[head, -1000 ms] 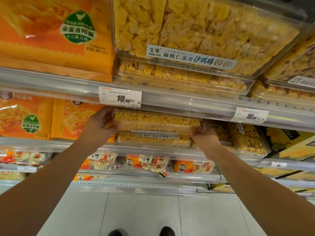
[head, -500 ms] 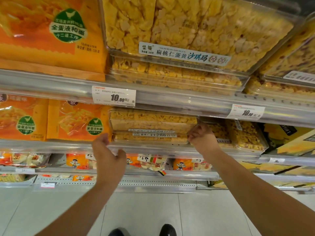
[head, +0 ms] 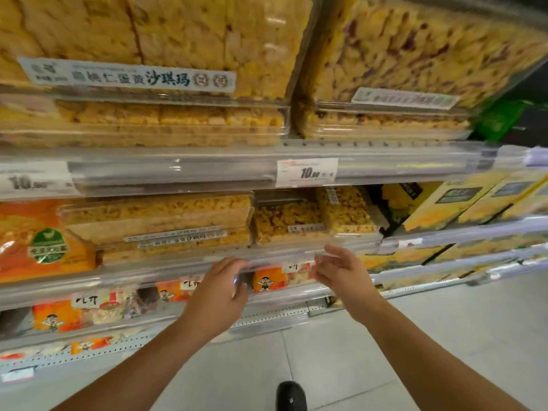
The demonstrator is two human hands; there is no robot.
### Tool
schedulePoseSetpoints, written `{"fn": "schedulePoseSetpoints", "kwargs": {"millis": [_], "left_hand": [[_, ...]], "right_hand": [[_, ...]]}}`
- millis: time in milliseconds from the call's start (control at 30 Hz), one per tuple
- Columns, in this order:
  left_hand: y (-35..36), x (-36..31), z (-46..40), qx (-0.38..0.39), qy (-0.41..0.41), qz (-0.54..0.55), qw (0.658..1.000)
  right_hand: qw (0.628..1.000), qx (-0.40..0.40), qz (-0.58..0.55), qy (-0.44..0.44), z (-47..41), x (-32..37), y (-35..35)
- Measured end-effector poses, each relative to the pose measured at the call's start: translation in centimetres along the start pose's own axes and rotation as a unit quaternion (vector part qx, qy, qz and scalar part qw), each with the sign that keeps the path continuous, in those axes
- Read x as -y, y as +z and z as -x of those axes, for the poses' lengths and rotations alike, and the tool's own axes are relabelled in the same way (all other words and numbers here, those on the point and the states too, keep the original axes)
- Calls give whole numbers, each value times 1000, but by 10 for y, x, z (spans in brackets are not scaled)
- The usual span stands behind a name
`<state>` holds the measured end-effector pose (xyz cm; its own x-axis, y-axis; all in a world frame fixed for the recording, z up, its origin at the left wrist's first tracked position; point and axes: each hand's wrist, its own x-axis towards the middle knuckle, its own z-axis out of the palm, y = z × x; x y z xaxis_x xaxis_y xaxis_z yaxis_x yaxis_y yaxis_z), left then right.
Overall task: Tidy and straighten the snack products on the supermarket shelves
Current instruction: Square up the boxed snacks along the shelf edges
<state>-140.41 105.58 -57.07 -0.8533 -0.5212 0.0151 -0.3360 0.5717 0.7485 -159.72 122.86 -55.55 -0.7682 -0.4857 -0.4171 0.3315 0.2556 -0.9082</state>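
Both hands hover low in the middle of the frame, in front of the shelf rail, and neither holds anything. The left hand (head: 218, 287) is seen from the back, its fingers (head: 234, 262) loosely bent toward the clear rail of the middle shelf (head: 166, 269); whether they touch it is hard to tell through the blur. The right hand (head: 341, 271) sits just to its right, fingers (head: 333, 250) spread and relaxed, reaching up toward the same rail below the clear boxes.

On that middle shelf, just above the left hand, lies a stack of clear snack boxes (head: 160, 221) of yellow puffed squares with white label strips along the front. To their right, above the right hand, stands a smaller clear box (head: 289, 221) with darker flecks, and another box (head: 345, 209) beside it looks tilted. An orange bag (head: 44, 241) with a green round badge fills the left edge of the shelf.

The upper shelf carries large clear boxes (head: 166, 40) with a long white label, and a flecked kind (head: 415, 48) at upper right. A price tag (head: 307, 172) reading 10.90 hangs on the upper rail. Yellow cartons (head: 462, 203) stand at right. Below, small orange cartoon-printed packets (head: 268, 281) line the lower shelf. A dark shoe (head: 292, 396) shows on the pale floor at the bottom.
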Motion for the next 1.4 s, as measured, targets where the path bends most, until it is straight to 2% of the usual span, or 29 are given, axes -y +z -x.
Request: {"fn": "schedulePoseSetpoints", "kwargs": {"millis": [167, 233, 467, 600, 867, 1000, 1100, 1233, 1400], "left_hand": [[48, -53, -34, 28, -60, 73, 995], [68, -72, -47, 35, -74, 99, 992], [114, -119, -78, 26, -117, 177, 977], [123, -134, -83, 17, -139, 155, 978], [130, -142, -74, 13, -114, 158, 981], [126, -144, -69, 21, -124, 188, 974], [120, -146, -67, 19, -114, 195, 974], [120, -147, -65, 25, -101, 155, 982], [112, -139, -65, 9, -113, 151, 982]], "right_hand": [[982, 31, -173, 70, -23, 7, -57], [975, 46, -201, 85, -32, 15, -73], [978, 65, -178, 83, -61, 44, -95], [981, 67, -156, 98, -70, 48, -100], [978, 104, -149, 100, -77, 45, -118], [982, 118, -99, 109, -81, 44, -136], [987, 92, -66, 117, -87, 45, -149], [988, 27, -104, 111, -92, 44, -151], [986, 48, -120, 103, -94, 53, -151]]}}
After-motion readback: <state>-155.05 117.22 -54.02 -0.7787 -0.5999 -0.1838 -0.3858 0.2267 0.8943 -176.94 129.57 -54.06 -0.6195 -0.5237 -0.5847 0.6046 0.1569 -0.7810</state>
